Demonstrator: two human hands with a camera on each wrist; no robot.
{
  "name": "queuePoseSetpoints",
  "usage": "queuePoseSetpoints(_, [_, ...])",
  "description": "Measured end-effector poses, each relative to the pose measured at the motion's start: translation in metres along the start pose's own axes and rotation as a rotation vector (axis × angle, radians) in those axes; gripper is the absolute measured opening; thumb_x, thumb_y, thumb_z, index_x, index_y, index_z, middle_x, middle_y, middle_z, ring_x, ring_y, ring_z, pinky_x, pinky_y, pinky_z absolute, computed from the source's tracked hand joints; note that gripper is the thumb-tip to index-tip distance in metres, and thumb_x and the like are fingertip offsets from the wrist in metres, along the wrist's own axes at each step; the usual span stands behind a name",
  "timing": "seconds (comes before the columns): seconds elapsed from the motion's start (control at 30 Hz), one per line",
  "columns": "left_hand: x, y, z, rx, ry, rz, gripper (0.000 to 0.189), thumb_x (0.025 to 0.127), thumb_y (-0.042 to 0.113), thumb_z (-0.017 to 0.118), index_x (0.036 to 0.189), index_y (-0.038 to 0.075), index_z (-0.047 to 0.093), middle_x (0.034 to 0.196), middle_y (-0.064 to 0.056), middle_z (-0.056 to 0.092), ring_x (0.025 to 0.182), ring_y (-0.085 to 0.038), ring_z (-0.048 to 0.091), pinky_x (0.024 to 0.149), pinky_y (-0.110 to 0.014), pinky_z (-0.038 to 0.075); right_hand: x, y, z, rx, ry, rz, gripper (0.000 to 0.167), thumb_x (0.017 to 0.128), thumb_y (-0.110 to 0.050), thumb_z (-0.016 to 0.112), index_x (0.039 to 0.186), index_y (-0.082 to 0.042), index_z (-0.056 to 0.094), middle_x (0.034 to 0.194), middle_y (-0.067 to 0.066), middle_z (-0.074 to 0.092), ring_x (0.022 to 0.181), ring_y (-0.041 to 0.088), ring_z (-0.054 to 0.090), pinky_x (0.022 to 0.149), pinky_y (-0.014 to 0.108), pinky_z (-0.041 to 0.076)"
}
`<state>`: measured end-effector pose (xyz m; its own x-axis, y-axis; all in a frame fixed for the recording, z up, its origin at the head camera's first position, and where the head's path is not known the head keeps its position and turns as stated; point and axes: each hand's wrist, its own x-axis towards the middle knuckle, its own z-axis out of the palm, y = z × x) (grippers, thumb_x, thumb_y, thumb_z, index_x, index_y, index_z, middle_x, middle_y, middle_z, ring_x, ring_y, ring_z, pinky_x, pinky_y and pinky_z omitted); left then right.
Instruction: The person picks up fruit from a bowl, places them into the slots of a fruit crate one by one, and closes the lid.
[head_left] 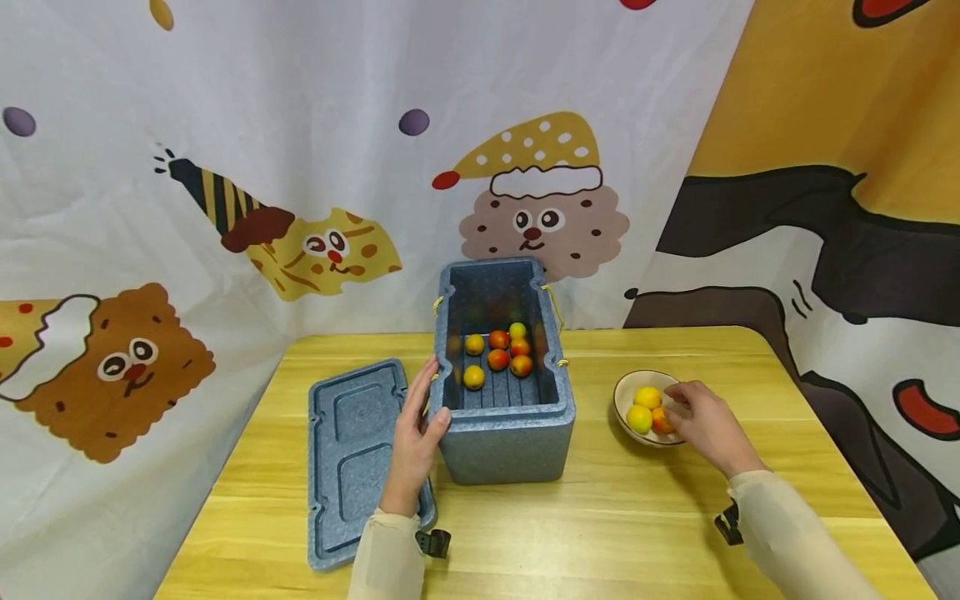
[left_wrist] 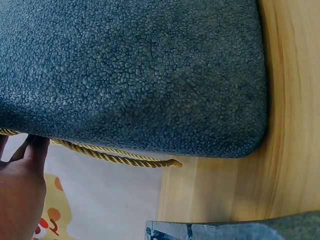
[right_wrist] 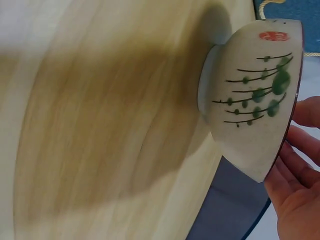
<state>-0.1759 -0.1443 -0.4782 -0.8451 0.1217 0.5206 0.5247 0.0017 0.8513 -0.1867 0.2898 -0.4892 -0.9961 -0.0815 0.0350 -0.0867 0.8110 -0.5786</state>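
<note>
A blue-grey speckled foam box (head_left: 506, 450) stands uncovered on the table, with several small red, orange and yellow fruits (head_left: 498, 359) on its floor. My left hand (head_left: 414, 437) rests against the box's left side, its thumb at the front rim. In the left wrist view, those fingers touch the wall beside a yellow rope handle (left_wrist: 120, 159). To the right, a cream bowl (right_wrist: 255, 100) with a painted green plant holds two yellow fruits (head_left: 639, 418) and a red-orange fruit (head_left: 662, 422). My right hand (head_left: 708, 425) reaches over the bowl's right rim, loosely bent fingers beside the red-orange fruit; the bowl wall partly hides the fingertips.
The box's lid (head_left: 360, 467) lies flat on the wooden table (head_left: 570, 533), left of the box and partly under my left forearm. A printed cartoon curtain (head_left: 337, 167) hangs behind the table. Each wrist wears a black strap (head_left: 729, 525).
</note>
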Motion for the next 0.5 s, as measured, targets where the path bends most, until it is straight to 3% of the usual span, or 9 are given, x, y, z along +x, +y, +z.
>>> queuePoseSetpoints(0.27, [0.004, 0.029, 0.004, 0.018, -0.003, 0.011, 0.053, 0.099, 0.002, 0.052, 0.147, -0.011, 0.033, 0.154, -0.026, 0.026, 0.143, -0.036, 0.023, 0.114, -0.033, 0.021, 0.001, 0.000, 0.006, -0.079, -0.033, -0.075, 0.037, 0.086, -0.007, 0.073, 0.118, 0.006, 0.061, 0.116, 0.023, 0.055, 0.101, 0.039, 0.056, 0.087, 0.057, 0.045])
queuePoseSetpoints(0.4, [0.004, 0.029, 0.004, 0.014, -0.004, 0.000, 0.054, 0.099, 0.001, 0.052, 0.148, -0.009, 0.033, 0.155, -0.025, 0.026, 0.144, -0.034, 0.023, 0.114, -0.033, 0.021, 0.000, -0.001, 0.009, -0.114, -0.050, -0.090, 0.034, 0.082, -0.006, 0.075, 0.112, 0.004, 0.063, 0.116, 0.022, 0.055, 0.101, 0.038, 0.055, 0.087, 0.057, 0.045])
queuePoseSetpoints(0.5, [0.002, 0.018, 0.002, 0.004, 0.001, -0.001, 0.054, 0.098, -0.001, 0.052, 0.150, -0.005, 0.035, 0.156, -0.019, 0.027, 0.144, -0.030, 0.023, 0.115, -0.034, 0.020, 0.000, -0.002, 0.011, -0.137, -0.053, -0.096, 0.033, 0.081, -0.005, 0.076, 0.110, 0.003, 0.063, 0.115, 0.021, 0.055, 0.102, 0.040, 0.055, 0.087, 0.057, 0.044])
